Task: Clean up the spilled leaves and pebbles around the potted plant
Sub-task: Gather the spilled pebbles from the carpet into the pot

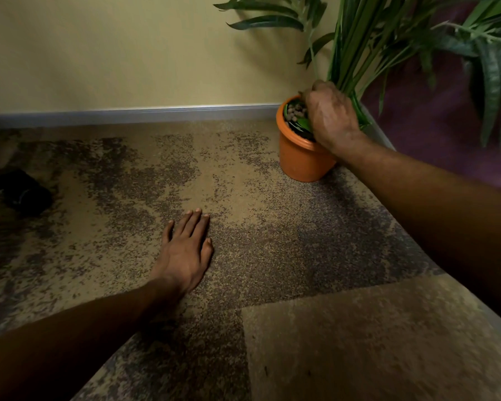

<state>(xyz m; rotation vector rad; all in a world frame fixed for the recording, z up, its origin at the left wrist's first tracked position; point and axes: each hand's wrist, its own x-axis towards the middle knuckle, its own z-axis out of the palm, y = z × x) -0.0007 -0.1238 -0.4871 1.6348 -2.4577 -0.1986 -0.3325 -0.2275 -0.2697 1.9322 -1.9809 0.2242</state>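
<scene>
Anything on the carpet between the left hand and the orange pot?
Head view: only bare mottled carpet between the left hand and orange pot.

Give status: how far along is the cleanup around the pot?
Looks nearly done: the carpet near the pot shows no loose leaves or pebbles I can make out, and pebbles sit inside the pot. In hand: the right hand is at the pot's top; its grip is hidden. The left hand rests flat on the carpet. Left: apparently little.
</scene>
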